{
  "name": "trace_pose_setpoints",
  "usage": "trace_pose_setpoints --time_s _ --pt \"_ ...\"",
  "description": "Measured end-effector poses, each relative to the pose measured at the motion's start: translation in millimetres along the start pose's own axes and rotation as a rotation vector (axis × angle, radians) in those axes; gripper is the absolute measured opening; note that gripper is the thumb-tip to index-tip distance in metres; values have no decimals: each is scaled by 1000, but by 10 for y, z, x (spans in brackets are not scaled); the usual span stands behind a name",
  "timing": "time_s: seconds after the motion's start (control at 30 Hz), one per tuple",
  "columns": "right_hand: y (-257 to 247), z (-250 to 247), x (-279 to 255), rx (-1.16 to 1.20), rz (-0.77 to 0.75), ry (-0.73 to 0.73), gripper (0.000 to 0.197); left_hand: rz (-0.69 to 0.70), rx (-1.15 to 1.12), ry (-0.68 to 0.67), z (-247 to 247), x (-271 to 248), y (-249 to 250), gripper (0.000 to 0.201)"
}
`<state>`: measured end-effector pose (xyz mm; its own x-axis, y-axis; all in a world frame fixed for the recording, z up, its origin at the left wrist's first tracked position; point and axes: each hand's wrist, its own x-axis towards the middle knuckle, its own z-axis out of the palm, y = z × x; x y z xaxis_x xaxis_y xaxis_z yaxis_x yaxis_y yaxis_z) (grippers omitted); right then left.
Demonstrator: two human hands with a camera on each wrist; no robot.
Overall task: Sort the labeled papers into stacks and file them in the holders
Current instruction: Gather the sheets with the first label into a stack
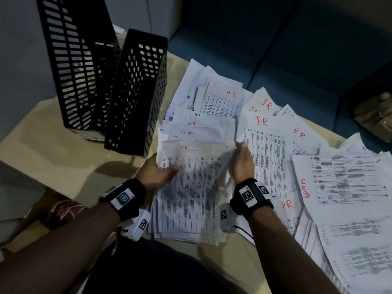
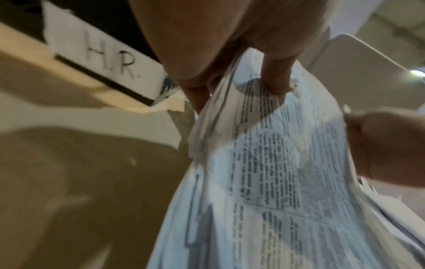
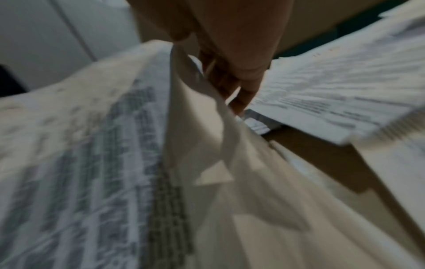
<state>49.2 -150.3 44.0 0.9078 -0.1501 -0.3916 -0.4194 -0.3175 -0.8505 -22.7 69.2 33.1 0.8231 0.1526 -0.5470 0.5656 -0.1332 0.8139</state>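
A stack of printed sheets marked HR [image 1: 197, 187] is held a little above the table between both hands. My left hand [image 1: 163, 169] pinches its left edge, thumb on top [image 2: 276, 76] and fingers beneath. My right hand [image 1: 241, 154] grips the right edge, fingers curled along it [image 3: 230, 81]. The stack's top page [image 2: 276, 182] shows columns of text. More loose sheets marked HR [image 1: 265, 145] lie fanned out behind and to the right. Two black mesh holders stand at the left, a tall one [image 1: 72, 66] and a nearer one [image 1: 137, 92] with an H.R. label [image 2: 108, 60] at its base.
Sheets marked ADMIN [image 1: 343, 183] overlap at the right edge of the beige table [image 1: 53, 149]. A dark blue sofa [image 1: 275, 49] runs behind the table, with an olive bag [image 1: 375, 117] on it at far right. Loose pages [image 3: 345, 91] lie close beside my right hand.
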Motion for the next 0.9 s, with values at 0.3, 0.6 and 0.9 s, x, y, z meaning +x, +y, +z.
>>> trace_pose_setpoints --time_s 0.3,0.6,0.9 --pt "330 58 121 -450 169 -63 34 -119 -225 -35 -241 -105 -214 38" --pt "-47 178 40 -227 29 -132 19 -86 -227 -21 -256 -86 -256 42" --pt "-177 -36 -10 -223 -33 -71 14 -76 -251 22 -215 -139 -163 22"
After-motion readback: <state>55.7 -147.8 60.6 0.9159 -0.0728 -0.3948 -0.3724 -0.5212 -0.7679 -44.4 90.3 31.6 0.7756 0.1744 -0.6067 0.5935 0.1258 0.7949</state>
